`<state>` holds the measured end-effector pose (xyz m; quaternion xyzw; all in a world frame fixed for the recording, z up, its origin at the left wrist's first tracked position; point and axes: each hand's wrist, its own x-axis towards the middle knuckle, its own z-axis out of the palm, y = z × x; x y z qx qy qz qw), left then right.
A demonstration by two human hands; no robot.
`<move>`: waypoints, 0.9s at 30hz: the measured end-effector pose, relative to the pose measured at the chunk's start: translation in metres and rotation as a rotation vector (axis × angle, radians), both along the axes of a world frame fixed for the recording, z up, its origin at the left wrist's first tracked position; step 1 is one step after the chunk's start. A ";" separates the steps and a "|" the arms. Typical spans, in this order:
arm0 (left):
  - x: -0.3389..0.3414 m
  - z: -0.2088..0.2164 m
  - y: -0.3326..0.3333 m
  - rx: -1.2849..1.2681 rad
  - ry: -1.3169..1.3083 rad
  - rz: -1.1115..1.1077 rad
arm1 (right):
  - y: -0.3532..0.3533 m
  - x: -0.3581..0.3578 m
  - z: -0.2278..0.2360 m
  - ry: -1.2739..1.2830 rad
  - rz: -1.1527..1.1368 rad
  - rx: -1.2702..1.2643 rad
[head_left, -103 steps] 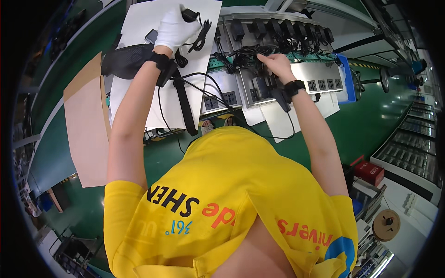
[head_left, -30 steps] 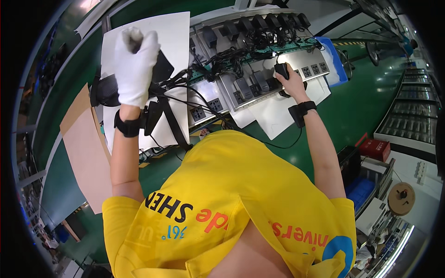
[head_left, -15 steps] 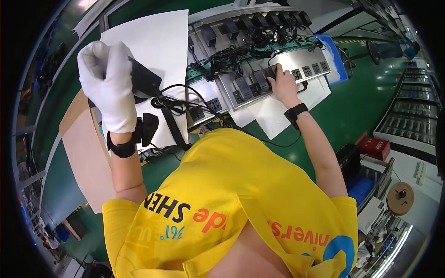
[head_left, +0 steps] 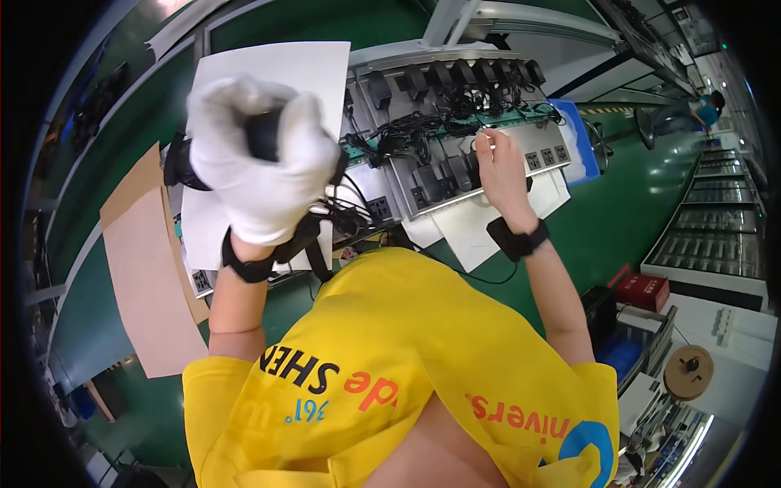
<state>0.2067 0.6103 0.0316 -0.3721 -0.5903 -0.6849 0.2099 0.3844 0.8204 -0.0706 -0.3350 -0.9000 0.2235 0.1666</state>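
My left hand (head_left: 260, 175), in a white glove and blurred by motion, is raised over a white sheet (head_left: 313, 69). Its fingers curl around a black box-shaped device (head_left: 264, 137), mostly hidden by the glove. At the metal socket panel (head_left: 423, 207), my bare right hand (head_left: 506, 175) has its fingers bent together over the socket row. A small bright spot shows at its fingertips; what they hold is unclear. Just left of that hand stands a black power adapter (head_left: 458, 172) on the panel, with another adapter (head_left: 426, 180) beside it.
Tangled black cables (head_left: 415, 126) lie across the panel's middle, below a back row of black adapters (head_left: 439, 75). A blue bin (head_left: 582, 142) stands at the right end. Brown cardboard (head_left: 146, 268) is at left. Far right, another person (head_left: 706, 112) is in view.
My left hand has moved right and slightly down, and the black device has turned with it. My right hand has shifted slightly right and down, its fingers closer together. The view has shifted slightly.
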 end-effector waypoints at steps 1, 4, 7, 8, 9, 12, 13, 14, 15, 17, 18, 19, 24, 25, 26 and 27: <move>0.003 -0.001 0.001 -0.022 0.103 0.036 | -0.022 -0.005 0.037 -0.033 0.084 -0.384; 0.010 0.004 0.007 -0.168 0.601 0.037 | -0.061 -0.006 0.086 0.021 0.465 -1.479; 0.041 -0.023 0.012 -0.213 0.857 -0.086 | -0.091 -0.013 0.096 0.402 0.345 -1.855; 0.051 -0.033 0.013 -0.248 0.949 -0.164 | -0.092 -0.017 0.095 0.451 0.214 -1.749; 0.060 -0.041 0.014 -0.251 0.975 -0.261 | -0.086 -0.017 0.090 0.458 0.223 -1.640; 0.071 -0.057 0.013 -0.312 0.869 -0.430 | -0.051 -0.001 0.076 0.476 0.300 -1.341; 0.072 -0.062 0.010 -0.367 0.733 -0.498 | -0.041 0.002 0.078 0.502 0.313 -1.099; 0.068 -0.069 0.007 -0.363 0.730 -0.501 | -0.033 0.005 0.092 0.427 0.222 -0.899; 0.063 -0.076 0.003 -0.422 0.675 -0.475 | -0.013 0.008 0.094 0.399 0.210 -0.795; 0.062 -0.077 -0.003 -0.443 0.590 -0.332 | 0.027 0.015 0.090 0.311 0.157 -0.552; 0.064 -0.081 -0.007 -0.441 0.589 -0.336 | 0.051 0.020 0.079 0.251 0.159 -0.400; 0.065 -0.086 -0.010 -0.474 0.541 -0.304 | 0.072 0.026 0.066 0.251 0.148 -0.398; 0.072 -0.096 -0.019 -0.565 0.436 -0.284 | 0.137 0.059 -0.036 -0.039 -0.019 -0.513; 0.072 -0.094 -0.020 -0.574 0.442 -0.282 | 0.139 0.063 -0.051 -0.046 -0.065 -0.502; 0.072 -0.092 -0.020 -0.572 0.442 -0.283 | 0.142 0.069 -0.064 -0.052 -0.113 -0.490; 0.071 -0.091 -0.022 -0.598 0.428 -0.279 | 0.135 0.066 -0.066 -0.079 -0.102 -0.506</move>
